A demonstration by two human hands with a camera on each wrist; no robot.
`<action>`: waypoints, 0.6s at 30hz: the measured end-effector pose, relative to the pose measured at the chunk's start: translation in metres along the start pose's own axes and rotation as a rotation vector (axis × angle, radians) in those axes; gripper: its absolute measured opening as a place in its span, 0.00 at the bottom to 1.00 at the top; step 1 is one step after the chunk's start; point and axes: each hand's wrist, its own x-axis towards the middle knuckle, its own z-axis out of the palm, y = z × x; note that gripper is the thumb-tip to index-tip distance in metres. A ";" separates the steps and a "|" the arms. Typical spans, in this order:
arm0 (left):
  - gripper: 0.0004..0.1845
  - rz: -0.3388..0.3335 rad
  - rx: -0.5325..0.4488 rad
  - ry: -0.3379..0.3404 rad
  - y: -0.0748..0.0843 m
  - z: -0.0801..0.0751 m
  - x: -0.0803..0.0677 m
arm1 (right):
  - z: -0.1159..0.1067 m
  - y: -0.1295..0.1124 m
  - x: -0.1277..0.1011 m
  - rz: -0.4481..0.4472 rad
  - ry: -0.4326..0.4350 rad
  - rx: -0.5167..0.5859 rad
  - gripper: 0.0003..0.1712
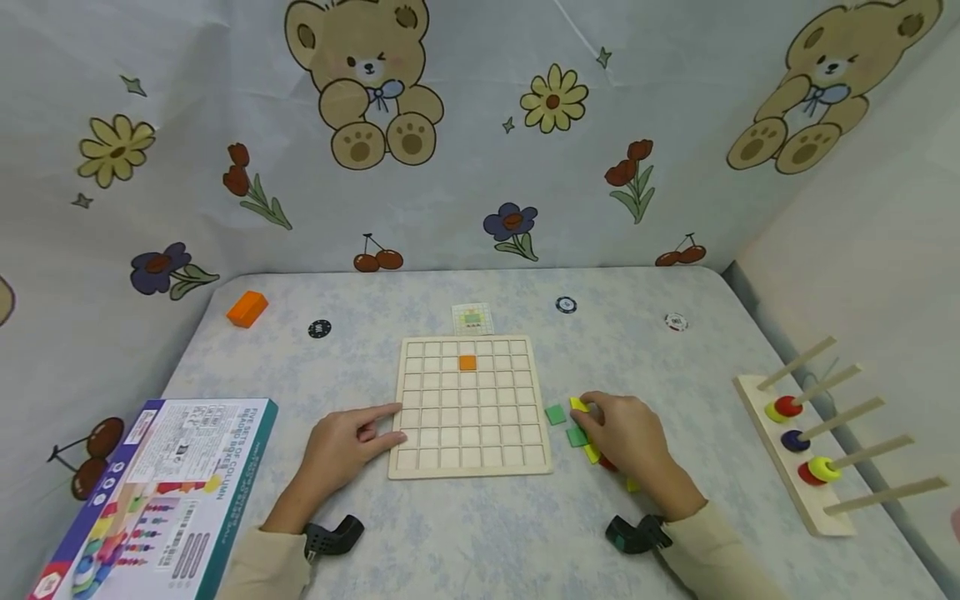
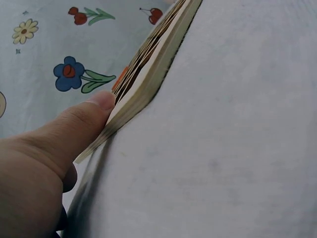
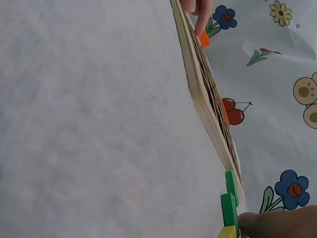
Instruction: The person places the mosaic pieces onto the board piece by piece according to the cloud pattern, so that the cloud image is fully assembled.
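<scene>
Grid board [image 1: 470, 408], one: my left hand [image 1: 345, 443], forefinger and thumb apart, touches its edge, presumably to steady it; my right hand [image 1: 628, 437] pinches a yellow tile [image 1: 577, 403].

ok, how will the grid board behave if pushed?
The grid board looks like wood, so probably stiff. Lying flat and low, it should slide rather than tip. Sitting in one cell, the orange tile may well ride along.
</scene>
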 end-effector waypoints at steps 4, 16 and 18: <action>0.26 -0.003 0.009 -0.003 0.000 0.001 0.000 | -0.001 -0.008 0.009 0.010 -0.012 0.013 0.19; 0.26 0.000 0.008 0.001 0.000 0.001 0.001 | 0.005 -0.045 0.048 -0.038 -0.010 0.099 0.19; 0.26 0.000 0.010 0.005 -0.001 0.002 0.001 | 0.006 -0.051 0.056 -0.056 -0.006 0.108 0.18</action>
